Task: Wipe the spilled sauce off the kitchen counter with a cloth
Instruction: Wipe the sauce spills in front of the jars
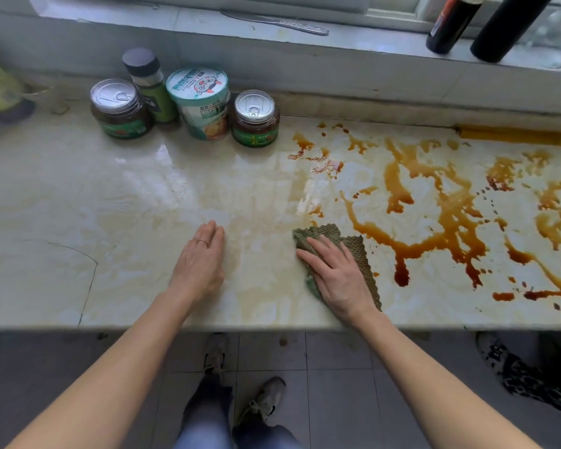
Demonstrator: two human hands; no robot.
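Brown sauce (434,202) lies in streaks and puddles over the right half of the pale marble counter (78,196). A green textured cloth (358,251) lies flat near the counter's front edge, just left of the spill. My right hand (334,273) presses on the cloth with straight fingers, covering most of it. My left hand (201,257), with a ring on it, rests flat on the bare counter to the cloth's left. A faint yellowish smear (266,202) spreads over the counter between and beyond my hands.
Two sauce jars (120,108) (255,118), a green spice bottle (148,82) and a paper cup (201,102) stand at the back left. Dark bottles (447,24) and a knife (272,22) sit on the windowsill. Floor tiles and my shoes (263,400) lie below the counter's edge.
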